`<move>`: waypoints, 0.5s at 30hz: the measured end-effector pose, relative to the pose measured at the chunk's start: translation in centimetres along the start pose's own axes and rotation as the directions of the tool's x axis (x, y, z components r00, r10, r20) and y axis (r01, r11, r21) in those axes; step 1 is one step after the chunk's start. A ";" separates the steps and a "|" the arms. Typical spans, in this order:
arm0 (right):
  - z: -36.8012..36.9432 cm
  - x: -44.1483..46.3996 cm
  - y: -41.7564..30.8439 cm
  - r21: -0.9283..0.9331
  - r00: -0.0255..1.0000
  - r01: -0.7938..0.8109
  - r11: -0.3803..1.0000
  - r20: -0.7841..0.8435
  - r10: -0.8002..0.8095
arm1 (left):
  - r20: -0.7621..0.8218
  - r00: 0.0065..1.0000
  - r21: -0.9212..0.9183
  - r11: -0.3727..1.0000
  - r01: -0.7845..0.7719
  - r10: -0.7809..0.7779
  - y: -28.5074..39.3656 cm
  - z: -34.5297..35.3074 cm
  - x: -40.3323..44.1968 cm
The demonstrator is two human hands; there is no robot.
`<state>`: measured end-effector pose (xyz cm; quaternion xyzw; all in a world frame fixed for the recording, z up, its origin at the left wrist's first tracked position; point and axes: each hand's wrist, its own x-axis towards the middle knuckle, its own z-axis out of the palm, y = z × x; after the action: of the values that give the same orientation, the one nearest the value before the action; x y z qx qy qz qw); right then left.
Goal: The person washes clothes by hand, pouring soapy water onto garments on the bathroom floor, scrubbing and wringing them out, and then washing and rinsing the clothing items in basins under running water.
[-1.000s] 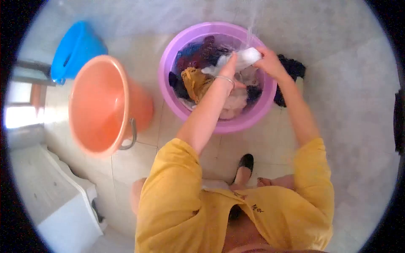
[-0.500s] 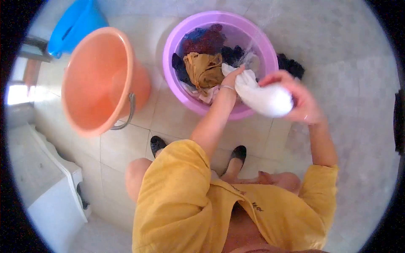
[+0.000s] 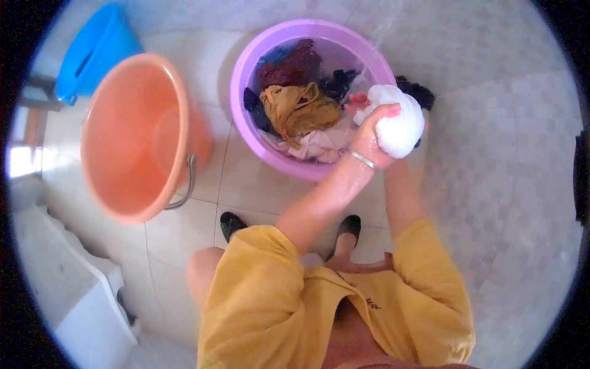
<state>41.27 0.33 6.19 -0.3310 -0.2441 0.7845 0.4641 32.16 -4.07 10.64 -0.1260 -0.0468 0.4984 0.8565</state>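
A bunched white cloth (image 3: 399,132) is held over the right rim of a purple tub (image 3: 246,138). My left hand (image 3: 373,138), with a silver bangle at the wrist, is wrapped round the cloth's near left side. My right hand (image 3: 358,102) is mostly hidden behind the cloth and my left hand; only some fingertips show, so its grip cannot be made out. Inside the tub lie a brown cloth (image 3: 301,111), a dark red cloth (image 3: 292,64), a pale pink cloth (image 3: 322,144) and dark pieces in water. A thin stream of water falls towards the tub's right side.
An orange bucket (image 3: 132,212) with a grey handle stands left of the tub, with a blue bucket (image 3: 101,52) behind it. Dark cloth (image 3: 416,92) lies on the floor beyond the tub's right rim. White furniture (image 3: 92,301) is at the lower left.
The white cloth went from stretched between my hands to a compact bundle. My left hand moved right onto it, and my right hand moved left behind it.
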 end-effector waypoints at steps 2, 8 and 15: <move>0.5 -0.1 1.0 0.214 0.997 -0.002 0.977 0.081 -0.016 | -0.017 0.986 -0.095 0.981 -0.168 0.167 -1.7 1.6 -0.4; 1.7 -0.1 1.4 0.458 0.983 -0.037 0.888 0.177 -0.050 | 0.159 0.895 -0.158 0.906 -0.393 0.416 -2.4 0.4 0.3; 0.5 0.7 -2.3 0.377 0.990 -0.010 0.926 0.136 -0.045 | -0.039 0.998 -0.004 0.999 -0.039 0.038 -0.6 -1.5 -0.4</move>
<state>41.97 2.00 7.89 -0.1771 -0.1244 0.8341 0.5075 32.78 -4.90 9.36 -0.1387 -0.0289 0.5122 0.8471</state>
